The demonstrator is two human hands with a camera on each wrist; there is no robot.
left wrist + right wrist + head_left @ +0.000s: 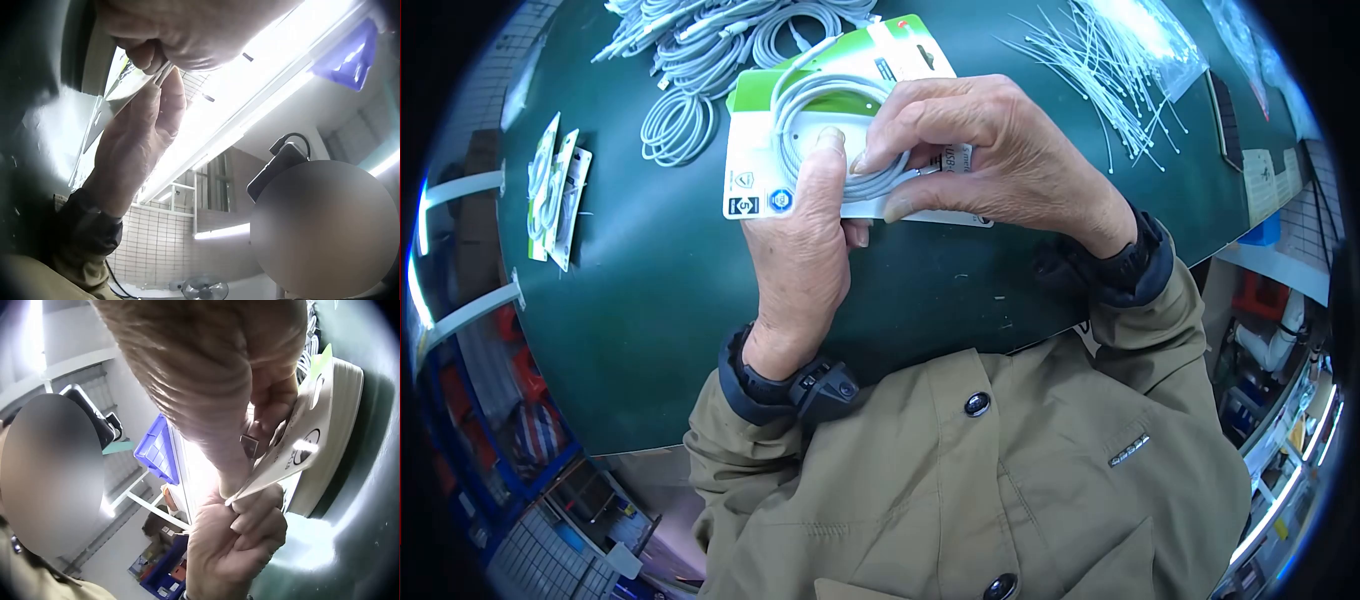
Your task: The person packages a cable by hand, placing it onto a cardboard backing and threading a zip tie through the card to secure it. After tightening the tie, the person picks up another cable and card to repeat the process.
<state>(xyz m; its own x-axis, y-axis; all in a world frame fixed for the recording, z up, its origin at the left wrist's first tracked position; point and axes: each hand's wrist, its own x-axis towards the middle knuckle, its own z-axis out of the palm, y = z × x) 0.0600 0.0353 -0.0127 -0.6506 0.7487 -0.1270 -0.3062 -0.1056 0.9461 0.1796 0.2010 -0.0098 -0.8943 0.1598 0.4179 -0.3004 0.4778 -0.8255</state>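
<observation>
Head view: left hand (800, 250) pinches coiled cable (825, 90) against card (745, 150); right hand (995, 150) apparently grips it near connector (249, 447) (contact partly hidden). Keep coiled cable flat, card unbent.

The left hand (802, 255) and right hand (1012, 150) nearly meet, fingers (915, 118) curled.

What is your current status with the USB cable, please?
Left hand gripping backing card and coiled USB cable. Right hand curled at the coil. Cable against card front. White cable ties off aside, not in the way.
</observation>
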